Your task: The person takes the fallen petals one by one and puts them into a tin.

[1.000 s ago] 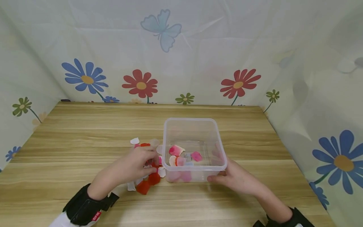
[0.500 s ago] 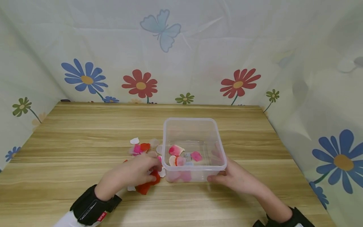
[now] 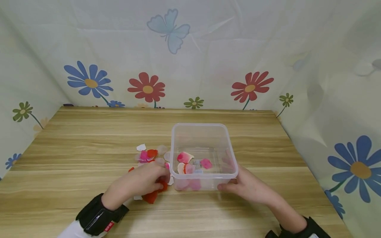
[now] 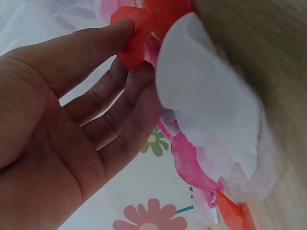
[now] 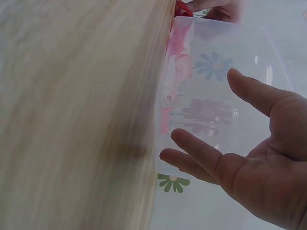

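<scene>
My left hand (image 3: 140,180) is down among loose artificial flower petals left of a clear plastic box. In the left wrist view its thumb and fingers pinch a red petal (image 4: 133,45), and a white petal (image 4: 206,91) stands close by. The clear box (image 3: 205,176) sits on the table with several pink, white and red petals (image 3: 185,157) inside. My right hand (image 3: 250,186) is at the box's right side, thumb near the front corner. In the right wrist view its fingers (image 5: 199,151) are spread and fairly straight against the box wall; exact contact is hard to tell.
More petals, pink (image 3: 145,156), red (image 3: 152,153) and white (image 3: 141,147), lie scattered behind the left hand. The wooden table (image 3: 104,132) meets a flower-printed cloth backdrop (image 3: 205,66) at its back and sides.
My left hand has shifted slightly right and toward me among the petals, uncovering pink and red petals behind it. Its thumb and fingers have closed together. The right hand and box have stayed still.
</scene>
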`<state>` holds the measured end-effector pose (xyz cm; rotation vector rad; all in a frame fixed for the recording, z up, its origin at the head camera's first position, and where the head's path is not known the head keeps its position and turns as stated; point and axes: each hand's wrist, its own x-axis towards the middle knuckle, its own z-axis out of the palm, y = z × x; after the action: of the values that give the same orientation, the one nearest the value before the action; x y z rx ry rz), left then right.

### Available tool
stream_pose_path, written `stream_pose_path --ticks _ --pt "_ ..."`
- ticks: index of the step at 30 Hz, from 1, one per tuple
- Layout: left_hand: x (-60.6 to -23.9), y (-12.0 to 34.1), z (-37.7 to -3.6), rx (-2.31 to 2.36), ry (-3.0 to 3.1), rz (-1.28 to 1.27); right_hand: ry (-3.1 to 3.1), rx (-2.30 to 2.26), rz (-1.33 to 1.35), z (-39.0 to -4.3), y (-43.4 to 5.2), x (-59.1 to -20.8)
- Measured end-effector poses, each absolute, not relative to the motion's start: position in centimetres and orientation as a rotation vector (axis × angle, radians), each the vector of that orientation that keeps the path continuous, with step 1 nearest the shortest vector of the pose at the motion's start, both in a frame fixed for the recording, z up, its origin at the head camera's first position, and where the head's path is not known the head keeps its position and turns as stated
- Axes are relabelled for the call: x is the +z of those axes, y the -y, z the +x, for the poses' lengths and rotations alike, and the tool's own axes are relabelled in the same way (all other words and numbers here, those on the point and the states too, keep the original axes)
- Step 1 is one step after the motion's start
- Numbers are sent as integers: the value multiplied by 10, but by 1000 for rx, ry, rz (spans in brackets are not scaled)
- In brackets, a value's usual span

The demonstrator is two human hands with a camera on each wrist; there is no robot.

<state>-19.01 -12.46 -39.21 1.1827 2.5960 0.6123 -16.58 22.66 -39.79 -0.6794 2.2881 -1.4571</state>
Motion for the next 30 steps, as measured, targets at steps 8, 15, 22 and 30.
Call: stream_pose_path --ticks 8,15,22,30 --pt "-391 129 -193 732 -2536 1207 -2282 -1462 -684 -165 -227 -398" --pt "-383 134 -195 801 -2515 1120 -2277 -1460 -679 -165 -226 -397" --pt "-372 140 -199 857 -2551 1152 -2289 -1457 -697 -165 -226 -397" --pt "-359 144 -204 954 -2648 1145 -2274 -1473 -701 -166 -226 -397"
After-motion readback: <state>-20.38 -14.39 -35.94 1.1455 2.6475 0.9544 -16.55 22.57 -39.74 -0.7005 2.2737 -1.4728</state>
